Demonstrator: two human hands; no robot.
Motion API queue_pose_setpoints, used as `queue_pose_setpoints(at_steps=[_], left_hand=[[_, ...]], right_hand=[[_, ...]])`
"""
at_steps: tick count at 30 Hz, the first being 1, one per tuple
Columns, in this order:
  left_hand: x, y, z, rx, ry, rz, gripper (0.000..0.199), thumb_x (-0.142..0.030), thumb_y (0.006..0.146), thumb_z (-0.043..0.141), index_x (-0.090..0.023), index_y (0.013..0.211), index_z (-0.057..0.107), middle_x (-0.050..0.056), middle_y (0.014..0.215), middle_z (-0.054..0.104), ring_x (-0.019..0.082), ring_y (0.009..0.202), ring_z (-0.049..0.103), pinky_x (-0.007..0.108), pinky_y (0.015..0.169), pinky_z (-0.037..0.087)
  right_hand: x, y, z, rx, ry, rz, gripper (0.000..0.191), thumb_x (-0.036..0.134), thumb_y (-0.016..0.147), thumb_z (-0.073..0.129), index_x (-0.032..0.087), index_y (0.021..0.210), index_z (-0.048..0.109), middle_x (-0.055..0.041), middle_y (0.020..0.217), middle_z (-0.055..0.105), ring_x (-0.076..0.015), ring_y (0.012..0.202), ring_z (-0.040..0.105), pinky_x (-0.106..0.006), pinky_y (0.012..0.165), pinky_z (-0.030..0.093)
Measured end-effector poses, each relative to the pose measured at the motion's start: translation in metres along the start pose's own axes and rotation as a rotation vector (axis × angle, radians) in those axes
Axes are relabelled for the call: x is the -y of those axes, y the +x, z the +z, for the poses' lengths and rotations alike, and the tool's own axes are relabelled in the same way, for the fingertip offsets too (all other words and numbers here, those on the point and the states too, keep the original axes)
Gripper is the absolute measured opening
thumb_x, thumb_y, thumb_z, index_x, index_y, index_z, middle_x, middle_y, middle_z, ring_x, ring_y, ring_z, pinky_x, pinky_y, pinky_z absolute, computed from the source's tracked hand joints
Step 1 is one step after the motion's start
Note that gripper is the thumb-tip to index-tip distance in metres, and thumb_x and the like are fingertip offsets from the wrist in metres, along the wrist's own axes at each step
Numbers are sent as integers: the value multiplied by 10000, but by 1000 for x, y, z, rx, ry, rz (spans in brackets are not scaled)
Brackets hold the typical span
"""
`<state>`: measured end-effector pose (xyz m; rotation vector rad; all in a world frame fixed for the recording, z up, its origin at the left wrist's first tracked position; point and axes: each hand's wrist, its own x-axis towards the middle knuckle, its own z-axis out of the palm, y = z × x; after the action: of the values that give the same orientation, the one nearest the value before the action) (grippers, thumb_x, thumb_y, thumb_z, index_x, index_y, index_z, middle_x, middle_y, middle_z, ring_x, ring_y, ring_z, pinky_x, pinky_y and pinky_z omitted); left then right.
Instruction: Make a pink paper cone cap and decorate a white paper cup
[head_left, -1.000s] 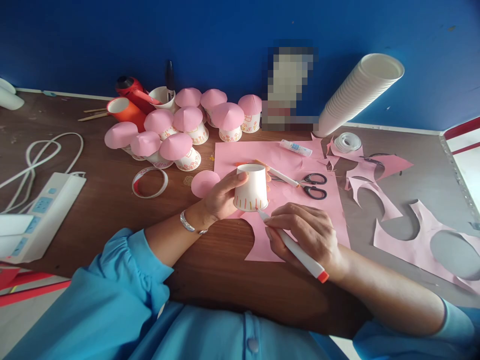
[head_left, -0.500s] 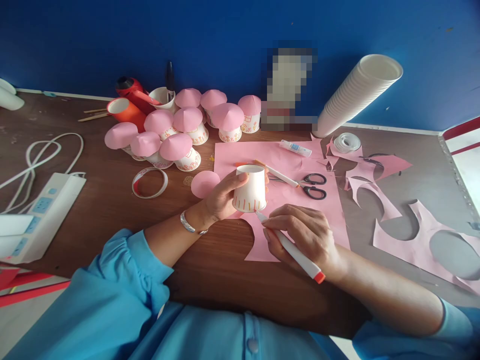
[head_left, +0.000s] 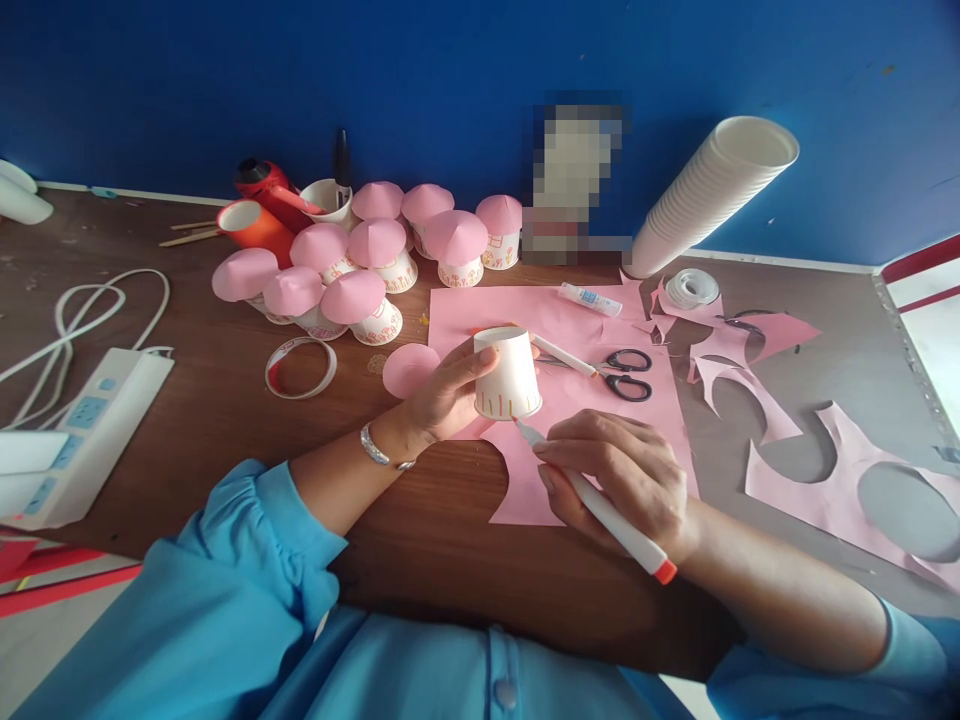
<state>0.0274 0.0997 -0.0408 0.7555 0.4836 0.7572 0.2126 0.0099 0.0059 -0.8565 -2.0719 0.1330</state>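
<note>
My left hand [head_left: 452, 388] grips a white paper cup [head_left: 508, 370] with its wide rim downward. Short orange, red and yellow strokes run along the lower edge of the cup. In my right hand [head_left: 622, 470] is a white marker [head_left: 615, 515] with an orange end, held like a pen. Its tip is close to the cup's lower edge; whether it touches I cannot tell. Behind the cup a second white marker [head_left: 566, 355] lies on pink paper [head_left: 600, 430], beside black-handled scissors [head_left: 628, 373]. Left of the cup lies a pink paper disc [head_left: 410, 370].
Several decorated cups with pink cone roofs [head_left: 352, 296] stand at back left. A leaning stack of paper cups [head_left: 705, 200], a glue bottle [head_left: 591, 299], a tape roll [head_left: 691, 289] and pink scraps [head_left: 817, 470] lie rightward. A power strip [head_left: 97, 430] sits far left.
The cup has shifted slightly right and turned a little in my left hand. My right hand has moved a little right and down, drawing the marker tip slightly away from the strokes.
</note>
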Motion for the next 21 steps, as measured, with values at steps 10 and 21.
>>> queue_pose_setpoints(at_steps=[10,21], left_hand=[[-2,0,2,32,-98,-32,473,-494,817,767,-155,1141,708,107,1063,638,219,938,594,311,760,524],[2,1,-1,49,-110,-30,466,-478,816,765,-174,1159,682,101,1061,633,206,929,595,318,780,526]], right_hand=[[-6,2,0,-4,-87,-5,137,78,900,625,194,972,625,-22,764,692,-137,637,670,-262,580,598],[-7,2,0,-9,-95,-17,130,69,890,639,165,976,621,-34,759,693,-143,635,671,-263,576,582]])
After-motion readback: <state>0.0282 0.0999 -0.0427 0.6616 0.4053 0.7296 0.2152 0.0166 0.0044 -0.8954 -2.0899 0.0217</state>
